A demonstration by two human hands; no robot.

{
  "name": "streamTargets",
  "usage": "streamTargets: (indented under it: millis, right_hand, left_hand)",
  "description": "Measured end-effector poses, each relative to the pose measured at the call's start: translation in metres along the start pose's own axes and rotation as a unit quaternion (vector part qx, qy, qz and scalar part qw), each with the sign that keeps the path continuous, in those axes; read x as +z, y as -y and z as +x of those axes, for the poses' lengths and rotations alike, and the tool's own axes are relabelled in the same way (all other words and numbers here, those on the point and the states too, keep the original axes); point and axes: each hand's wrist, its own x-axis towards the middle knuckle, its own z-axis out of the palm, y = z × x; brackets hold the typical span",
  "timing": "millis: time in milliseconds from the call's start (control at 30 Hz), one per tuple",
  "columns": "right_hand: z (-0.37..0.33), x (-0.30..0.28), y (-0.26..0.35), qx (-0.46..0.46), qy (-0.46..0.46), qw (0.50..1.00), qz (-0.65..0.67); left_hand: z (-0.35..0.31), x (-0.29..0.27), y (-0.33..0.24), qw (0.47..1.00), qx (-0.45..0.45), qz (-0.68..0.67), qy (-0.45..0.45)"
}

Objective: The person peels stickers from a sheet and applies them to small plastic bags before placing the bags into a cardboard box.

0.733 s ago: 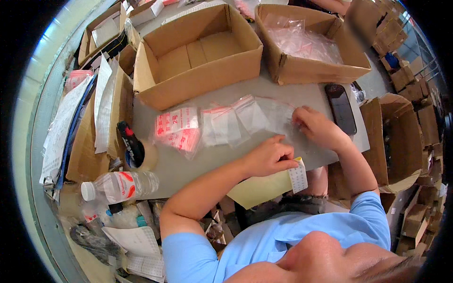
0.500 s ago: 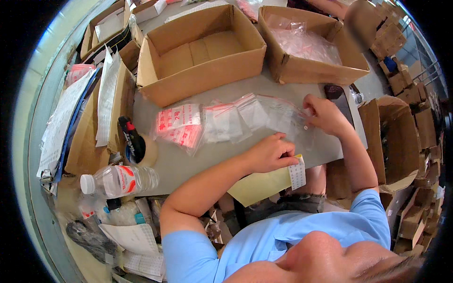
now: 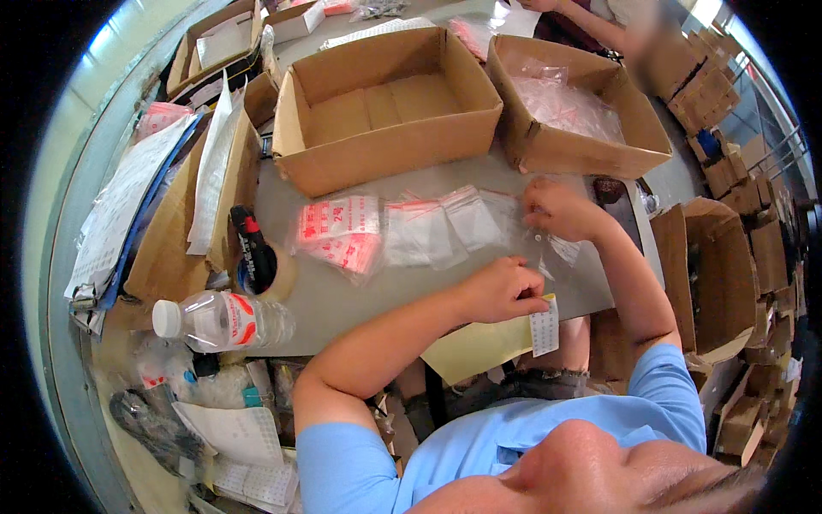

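My left hand (image 3: 507,291) is closed on a sheet of labels (image 3: 479,347) at the table's front edge. The sheet has a yellow backing, and a strip of small printed white labels (image 3: 545,330) shows at its right end. Just beyond it, my right hand (image 3: 561,208) pinches a small clear plastic bag (image 3: 561,248) over the table; its outline is hard to make out. Left of that hand lies a row of overlapping clear zip bags (image 3: 419,233) with red seal lines. A pack of red-and-white printed bags (image 3: 340,227) ends the row.
Two open cardboard boxes stand behind: one bare inside (image 3: 385,158), one holding clear bags (image 3: 569,111). At left are a tape roll (image 3: 281,272), a black-and-red marker (image 3: 250,248) and a water bottle (image 3: 224,322). A dark phone-like slab (image 3: 610,190) lies right. Another person's arm (image 3: 591,26) shows behind.
The view has shifted, so the table things sit lower and further right. My right hand has drawn slightly left, with the small bag now nearer my left hand. My left hand keeps its hold.
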Motion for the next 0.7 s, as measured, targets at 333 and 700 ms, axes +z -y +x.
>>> streamTargets:
  millis: [333,700]
  right_hand:
    - [-0.002,-0.011,0.026,0.096,-0.042,0.995,-0.001]
    - [-0.045,-0.032,0.048,0.024,0.063,0.948,0.312]
  left_hand:
    - [0.0,-0.006,-0.002,0.981,-0.11,-0.098,-0.125]
    - [0.004,-0.015,-0.008,0.955,-0.165,-0.089,-0.231]
